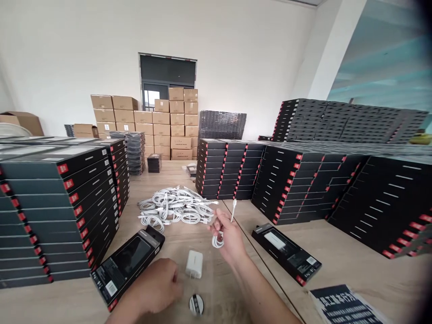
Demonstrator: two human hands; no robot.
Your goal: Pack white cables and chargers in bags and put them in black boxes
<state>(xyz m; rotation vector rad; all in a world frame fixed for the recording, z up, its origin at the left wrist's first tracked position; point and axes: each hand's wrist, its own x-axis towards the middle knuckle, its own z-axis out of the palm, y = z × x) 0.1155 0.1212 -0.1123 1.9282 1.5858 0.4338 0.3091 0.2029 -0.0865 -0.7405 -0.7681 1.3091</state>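
My right hand (227, 234) is closed around a coiled white charging cable (218, 241), and one plug end sticks up above the fingers. Behind it lies a loose heap of similar white cables (178, 204). My left hand (160, 283) is curled near the table's front, its fingertips turned away, so whether it holds anything is hidden. To its right lies a white wall charger (194, 264) with metal prongs. A small round black-and-white object (196, 304) rests nearer to me. Beside my left forearm is a black box (130, 265) with its far end flap open.
Another black box (286, 252) lies to the right, close to a printed sheet (344, 303). Tall stacks of black boxes stand left (91, 202) and right (229, 173). Brown cartons (162, 130) are piled by the back wall. A seam runs along the wooden table (249, 270).
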